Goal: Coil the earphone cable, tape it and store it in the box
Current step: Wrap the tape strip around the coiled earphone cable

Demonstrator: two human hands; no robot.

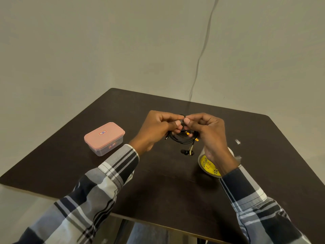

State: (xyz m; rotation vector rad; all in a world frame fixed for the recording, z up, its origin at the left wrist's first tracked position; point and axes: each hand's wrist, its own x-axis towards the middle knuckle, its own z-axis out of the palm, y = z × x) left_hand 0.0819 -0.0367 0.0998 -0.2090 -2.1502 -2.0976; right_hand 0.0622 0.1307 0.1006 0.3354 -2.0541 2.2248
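Both hands hold a coiled black earphone cable (182,140) above the middle of the dark table (158,187). My left hand (156,128) pinches the top of the coil from the left, and my right hand (205,129) pinches it from the right, thumbs nearly touching. The loops hang below the fingers, and two earbuds (187,152) dangle lowest. A roll of clear tape with a yellow core (210,166) stands on the table under my right wrist, partly hidden by it. The box (104,138), clear with a pink lid, sits closed to the left.
A small scrap of clear tape (237,141) lies on the table to the right. A thin cord (202,50) hangs down the wall behind the table. The table's near edge runs below my forearms.
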